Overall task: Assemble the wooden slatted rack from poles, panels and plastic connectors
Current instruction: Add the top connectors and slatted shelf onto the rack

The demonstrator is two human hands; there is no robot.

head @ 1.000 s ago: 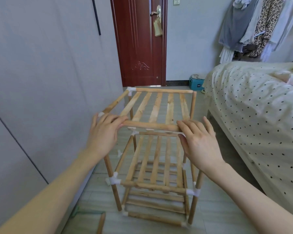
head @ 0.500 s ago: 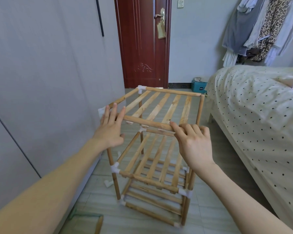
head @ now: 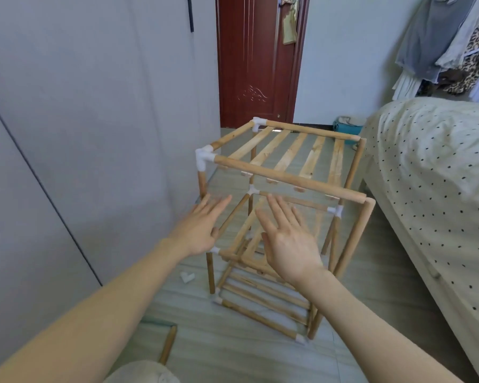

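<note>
The wooden slatted rack stands on the floor between the wall and the bed, three tiers high, its poles joined by white plastic connectors. The top panel lies tilted. At the near right corner the front pole's end has no connector, and the upright pole beside it leans outward. My left hand and my right hand hover in front of the rack with fingers straight, blurred, holding nothing and touching no pole.
A loose white connector lies on the floor left of the rack. A spare pole lies near my left forearm. The grey wall is close on the left, the spotted bed on the right, a red door behind.
Both hands have let go of the top front pole and drawn back toward me. The rack now stands further away, and its near right corner has come apart.
</note>
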